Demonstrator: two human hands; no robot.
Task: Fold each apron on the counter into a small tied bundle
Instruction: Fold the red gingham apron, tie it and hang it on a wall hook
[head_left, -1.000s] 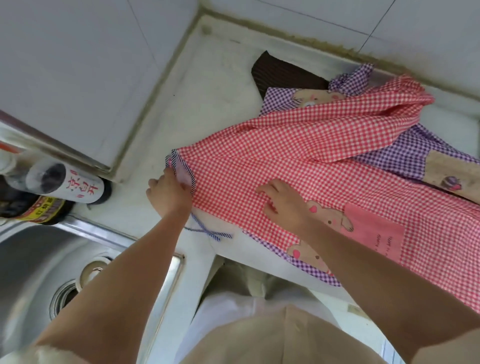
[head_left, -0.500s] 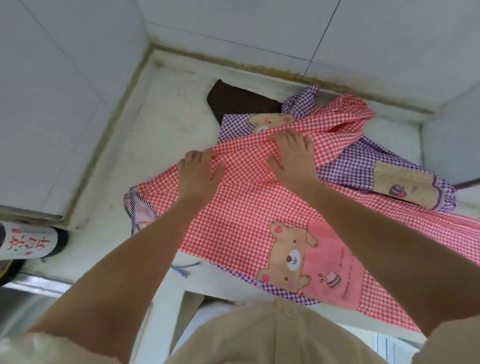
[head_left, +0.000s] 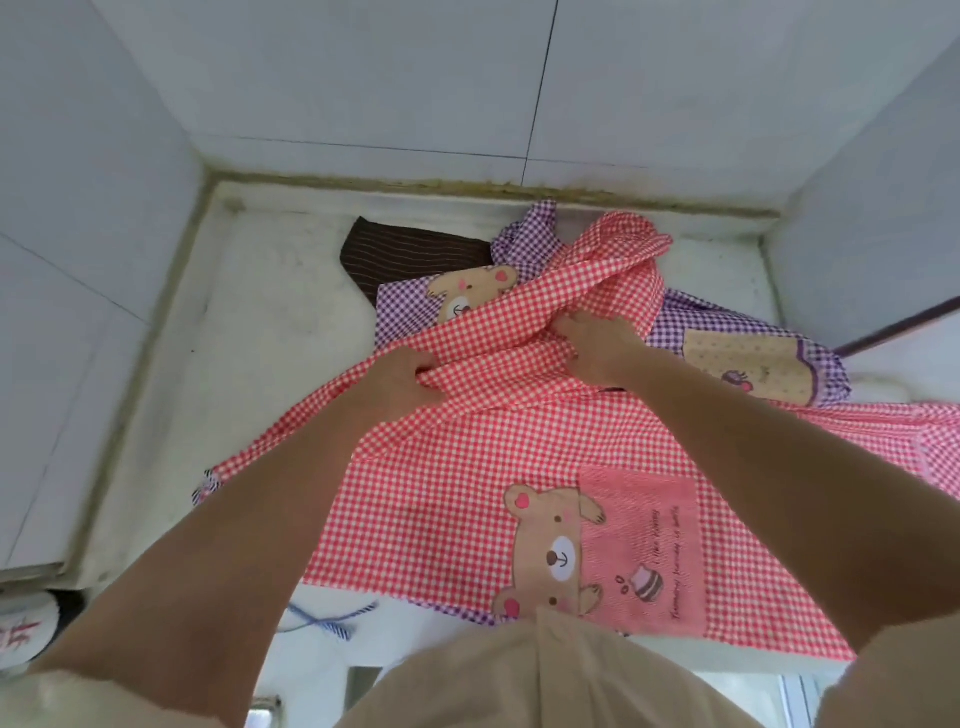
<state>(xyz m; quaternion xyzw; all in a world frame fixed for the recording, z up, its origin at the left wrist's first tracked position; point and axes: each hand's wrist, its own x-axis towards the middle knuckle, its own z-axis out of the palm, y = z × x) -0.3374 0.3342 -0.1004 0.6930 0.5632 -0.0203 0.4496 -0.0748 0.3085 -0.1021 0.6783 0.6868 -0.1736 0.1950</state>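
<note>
Layers: red apron (head_left: 452, 499) atop purple apron (head_left: 405, 306), brown cloth (head_left: 410, 254) perhaps beneath.

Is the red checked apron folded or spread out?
Mostly spread: the red checked apron lies flat; left hand and right hand grip its far edge.

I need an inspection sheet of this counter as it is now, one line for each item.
Surface: white counter, stained along the back seam.
Job's things: red apron spread on top, not yet bundled; purple apron under it; striped tie at the front edge.
Clutter: brown striped cloth at the back; bottle at far left.
Grippers: left hand grips a red fold; right hand reaches into the red folds, grip unclear.
Cables: nothing seen.
Surroundings: tiled walls at left and back.
</note>
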